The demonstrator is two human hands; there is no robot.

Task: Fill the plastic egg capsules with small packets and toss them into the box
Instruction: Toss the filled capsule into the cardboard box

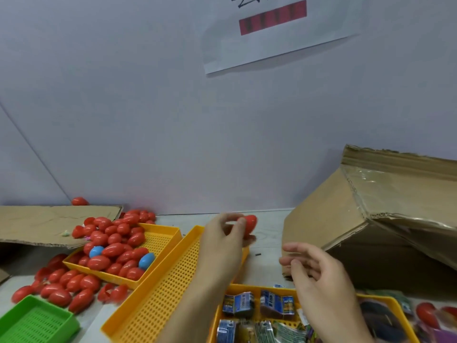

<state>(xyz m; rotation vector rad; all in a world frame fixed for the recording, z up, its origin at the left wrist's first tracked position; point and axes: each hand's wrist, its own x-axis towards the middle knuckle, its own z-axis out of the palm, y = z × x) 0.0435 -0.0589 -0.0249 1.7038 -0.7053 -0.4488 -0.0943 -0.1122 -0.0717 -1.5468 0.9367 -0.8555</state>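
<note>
My left hand point(223, 240) holds a red plastic egg capsule point(249, 226) in its fingertips, raised above the far end of an empty yellow perforated tray point(158, 293). My right hand point(319, 276) hovers with relaxed fingers and nothing in it, above a yellow tray of small packets point(257, 308). The big cardboard box point(371, 224) lies tilted at the right, just beyond the right hand. Another yellow tray point(170, 233) at the left is heaped with red capsules point(111, 243) and two blue ones point(146, 260).
Loose red capsules point(59, 285) lie on the table at the left beside a green tray point(37, 323). A flat cardboard sheet point(49, 221) lies at the far left. A wall with a paper notice point(272, 33) stands behind. More red capsules point(427, 315) show at the lower right.
</note>
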